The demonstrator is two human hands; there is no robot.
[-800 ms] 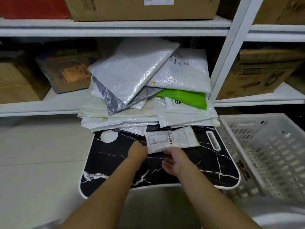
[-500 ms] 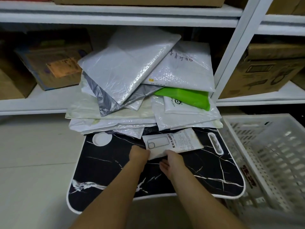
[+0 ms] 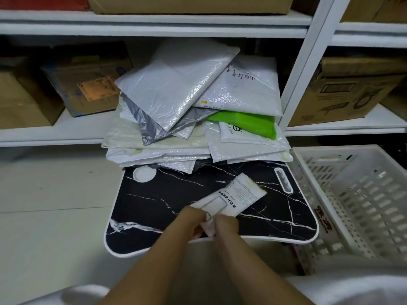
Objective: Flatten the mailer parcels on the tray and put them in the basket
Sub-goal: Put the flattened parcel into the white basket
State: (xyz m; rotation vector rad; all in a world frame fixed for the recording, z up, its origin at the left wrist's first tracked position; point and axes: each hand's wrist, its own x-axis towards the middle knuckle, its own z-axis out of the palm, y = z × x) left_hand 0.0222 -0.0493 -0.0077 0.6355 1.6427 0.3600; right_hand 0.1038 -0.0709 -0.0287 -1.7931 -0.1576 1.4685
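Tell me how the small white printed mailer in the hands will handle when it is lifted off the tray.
The small white printed mailer looks thin and flat, so it is probably light. The left hand and right hand pinch only its near end, while the rest angles out over the black marble-pattern tray, so it probably has some stiffness. Its surface looks smooth, so it may slip.

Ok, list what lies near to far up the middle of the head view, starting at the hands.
Left hand and right hand → small white parcel → black marble tray → heap of mailers → white shelf.
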